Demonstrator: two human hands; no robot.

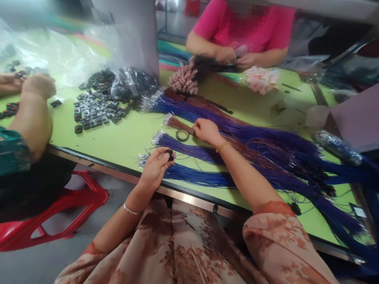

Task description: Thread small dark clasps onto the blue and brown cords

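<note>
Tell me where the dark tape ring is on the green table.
In the head view, the dark tape ring lies flat near the middle of the green table, just left of the person's right hand, beside the tips of the brown wire bundle.

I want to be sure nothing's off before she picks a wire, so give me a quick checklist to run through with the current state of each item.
1. Small black part pinched in the left hand: ok, held at the fingertips.
2. Right hand on the brown wire bundle: ok, touching it near the stripped ends.
3. One single wire separated out: cannot tell, too fine and blurred.
4. Blue wire bundles lying within reach on the green table: ok.
5. Black ring clear of the hands: ok, lying beside the right hand.
6. Stock of black parts: ok, a pile lies further left.
</note>
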